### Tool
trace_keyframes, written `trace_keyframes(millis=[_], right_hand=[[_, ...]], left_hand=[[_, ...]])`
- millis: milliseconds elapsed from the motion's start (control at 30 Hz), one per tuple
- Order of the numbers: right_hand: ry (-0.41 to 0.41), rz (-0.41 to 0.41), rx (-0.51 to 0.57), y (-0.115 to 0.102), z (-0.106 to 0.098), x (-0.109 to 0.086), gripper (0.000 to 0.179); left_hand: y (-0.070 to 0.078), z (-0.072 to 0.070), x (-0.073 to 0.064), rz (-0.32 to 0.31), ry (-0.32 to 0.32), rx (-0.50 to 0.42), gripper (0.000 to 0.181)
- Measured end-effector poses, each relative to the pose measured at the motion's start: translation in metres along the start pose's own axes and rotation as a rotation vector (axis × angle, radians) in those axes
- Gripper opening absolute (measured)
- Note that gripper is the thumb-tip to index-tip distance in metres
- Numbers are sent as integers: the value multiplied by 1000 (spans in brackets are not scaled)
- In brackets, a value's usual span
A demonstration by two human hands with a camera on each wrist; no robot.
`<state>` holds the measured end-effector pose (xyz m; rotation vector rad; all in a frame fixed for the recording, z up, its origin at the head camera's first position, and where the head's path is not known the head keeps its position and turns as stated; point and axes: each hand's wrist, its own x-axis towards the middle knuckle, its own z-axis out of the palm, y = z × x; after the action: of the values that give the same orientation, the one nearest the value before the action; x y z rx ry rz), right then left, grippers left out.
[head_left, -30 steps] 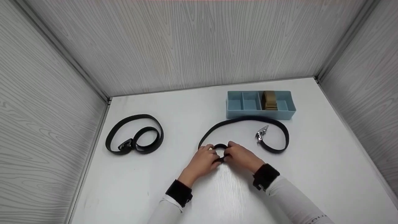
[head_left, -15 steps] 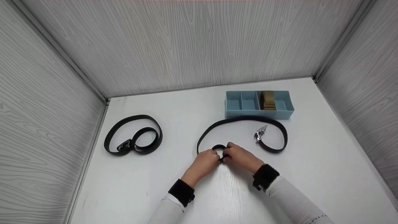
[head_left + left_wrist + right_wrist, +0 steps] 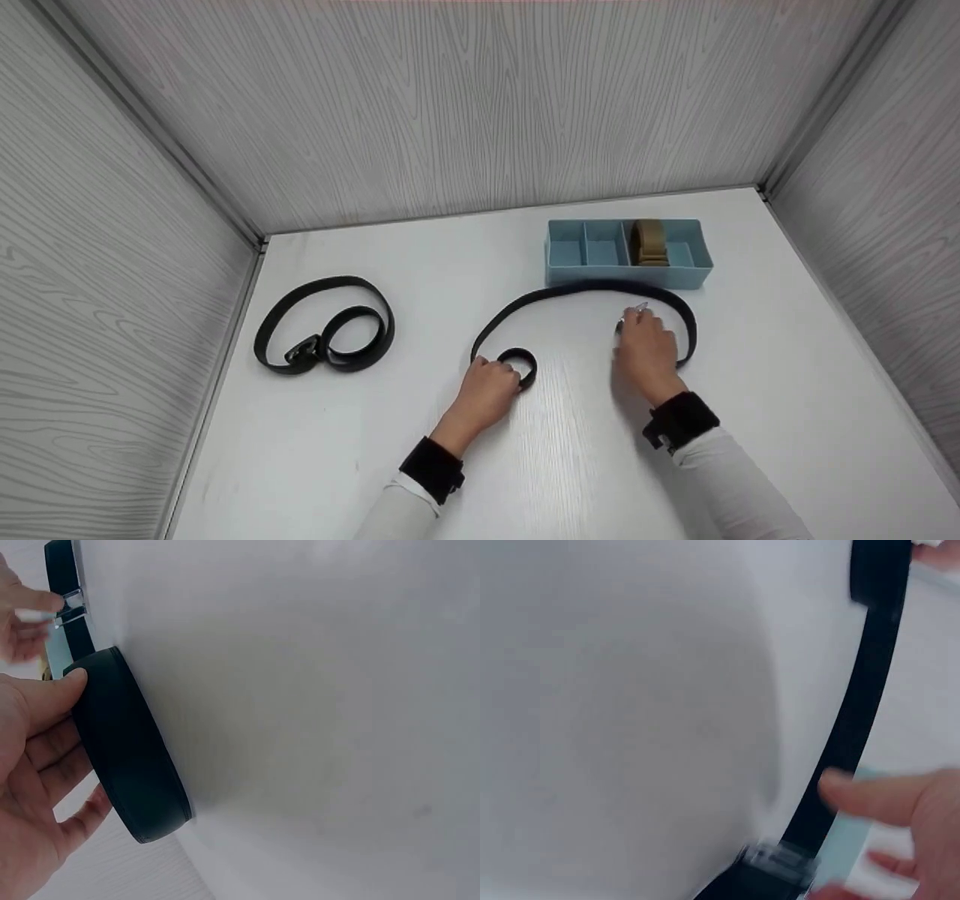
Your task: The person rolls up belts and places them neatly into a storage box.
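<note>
In the head view a black belt lies on edge in a wide curve on the table, its near end wound into a small coil. My left hand holds the coil at its left side, thumb on one edge and fingers on the other in the left wrist view. My right hand is over the belt's other end and hides most of the silver buckle in the head view. In the right wrist view its thumb is extended and the fingers are spread apart close by the buckle.
A second black belt, partly coiled, lies at the left with its buckle. Behind the curved belt stands a light blue divided box, with a rolled brown belt in one compartment. Wood-grain panels surround the white table.
My right hand has let go of the coil and moved right and away to the buckle end. The coil, held by the left hand, has shifted slightly left.
</note>
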<state>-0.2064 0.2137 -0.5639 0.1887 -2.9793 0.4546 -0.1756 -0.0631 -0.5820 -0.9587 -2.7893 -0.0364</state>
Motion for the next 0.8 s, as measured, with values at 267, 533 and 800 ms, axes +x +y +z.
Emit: trace_keyframes(millis=[267,533,800], right_hand=[[-225,202,36,58,-26,-7,19],[-241,171,42,78,-36,-8,14],[-31,23,61,25,-26,-8,32]], left_hand=[[-6,2,-8,-92,53,5,14],[-5,1,-9,-150,79,56,17],[5,2,1,-131,83,75,25]])
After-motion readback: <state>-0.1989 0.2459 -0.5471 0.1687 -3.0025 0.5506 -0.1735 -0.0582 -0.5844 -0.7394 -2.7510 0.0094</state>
